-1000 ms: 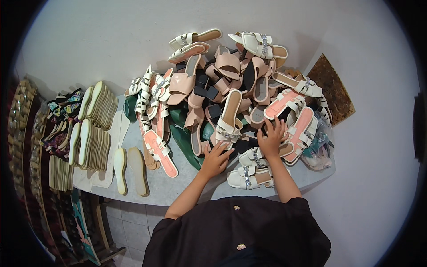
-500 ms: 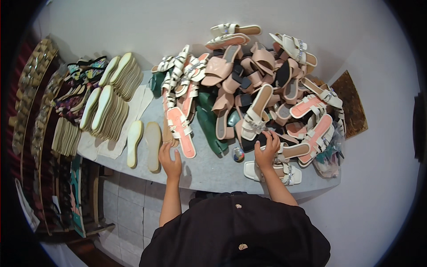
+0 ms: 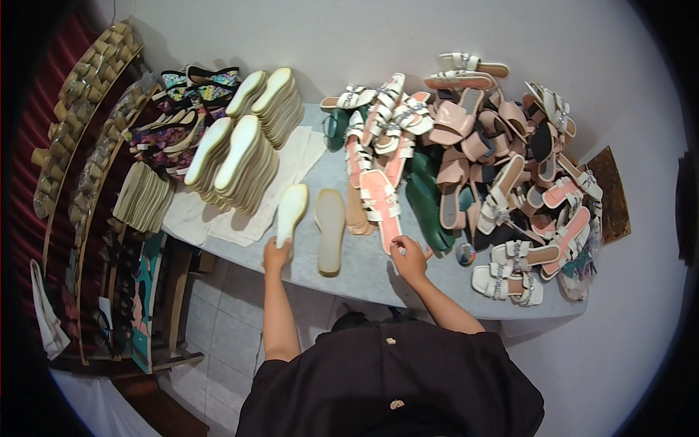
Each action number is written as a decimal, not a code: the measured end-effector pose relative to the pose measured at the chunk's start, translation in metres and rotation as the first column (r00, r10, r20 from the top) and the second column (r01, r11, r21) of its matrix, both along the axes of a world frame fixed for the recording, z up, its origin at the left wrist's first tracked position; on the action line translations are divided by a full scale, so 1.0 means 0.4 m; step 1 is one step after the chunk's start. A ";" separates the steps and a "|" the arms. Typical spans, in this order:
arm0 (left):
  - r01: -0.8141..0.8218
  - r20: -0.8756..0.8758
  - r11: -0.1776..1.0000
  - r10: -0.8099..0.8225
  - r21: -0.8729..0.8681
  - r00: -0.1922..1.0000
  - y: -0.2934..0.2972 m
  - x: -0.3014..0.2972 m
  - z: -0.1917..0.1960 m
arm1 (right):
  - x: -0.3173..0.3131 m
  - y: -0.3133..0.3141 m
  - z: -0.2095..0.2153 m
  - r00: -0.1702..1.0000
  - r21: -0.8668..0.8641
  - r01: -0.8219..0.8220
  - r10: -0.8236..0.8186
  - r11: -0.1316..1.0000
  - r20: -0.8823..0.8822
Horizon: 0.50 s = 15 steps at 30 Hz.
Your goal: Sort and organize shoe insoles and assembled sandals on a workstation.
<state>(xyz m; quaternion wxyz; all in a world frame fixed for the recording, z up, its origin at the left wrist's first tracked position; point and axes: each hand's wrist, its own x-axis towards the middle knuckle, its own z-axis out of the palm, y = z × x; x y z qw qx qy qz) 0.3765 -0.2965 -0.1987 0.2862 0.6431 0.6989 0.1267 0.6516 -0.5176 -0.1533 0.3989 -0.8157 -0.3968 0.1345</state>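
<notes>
At the table's front edge my left hand [image 3: 277, 255] is closed round the lower end of a pale cream shoe sole [image 3: 293, 210], which lies flat or nearly so. A duller beige sole [image 3: 330, 229] lies just to its right, untouched. My right hand [image 3: 410, 259] pinches the near end of a white-strapped slide sandal [image 3: 381, 207] with a pink insole. That sandal's far end rests by a heap of similar white sandals [image 3: 397, 120]. Tan insoles [image 3: 357, 211] show partly under it.
Stacked soles [image 3: 251, 171] stand on white cloth at left, beside floral-strapped pieces [image 3: 171, 135] and racks of heels [image 3: 91, 80]. Pink heeled mules [image 3: 455, 120], a green shoe last [image 3: 426, 200] and a colourful ball [image 3: 466, 253] lie right. A brown board [image 3: 608, 193] leans at the wall.
The view has swung left, so the table's contents sit further right. My left hand has gone to the cream sole and gripped it; my right hand has left the sandal heap for the pink-insoled sandal.
</notes>
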 end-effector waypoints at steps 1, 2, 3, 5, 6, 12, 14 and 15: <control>0.100 0.076 0.990 -0.092 -0.101 0.993 0.027 -0.020 -0.016 | -0.023 0.030 -0.017 0.999 -0.073 0.015 -0.017 0.997 -0.029; 0.103 -0.004 0.990 -0.104 -0.097 0.995 0.036 -0.014 -0.009 | -0.041 0.054 -0.038 0.998 -0.148 0.036 -0.044 0.988 -0.053; 0.104 -0.084 0.990 -0.112 -0.092 0.990 0.044 -0.004 -0.003 | -0.060 0.080 -0.060 0.998 -0.145 0.040 -0.048 0.989 -0.051; 0.118 -0.068 0.985 -0.127 -0.130 0.990 0.064 0.002 0.015 | -0.094 0.125 -0.100 0.990 -0.280 0.061 -0.093 0.958 -0.102; 0.144 -0.094 0.973 -0.162 -0.178 0.982 0.066 0.015 0.037 | -0.106 0.142 -0.116 0.990 -0.283 0.071 -0.102 0.956 -0.097; 0.198 -0.121 0.966 -0.219 -0.169 0.968 0.070 0.000 0.044 | -0.226 0.247 -0.102 0.992 -0.451 0.038 -0.087 0.892 -0.089; 0.222 -0.120 0.955 -0.249 -0.199 0.961 0.074 0.005 0.070 | -0.256 0.274 -0.087 0.993 -0.497 0.012 -0.068 0.868 -0.096; 0.245 -0.117 0.943 -0.276 -0.223 0.954 0.077 0.006 0.079 | -0.271 0.286 -0.082 0.994 -0.537 -0.014 -0.048 0.843 -0.101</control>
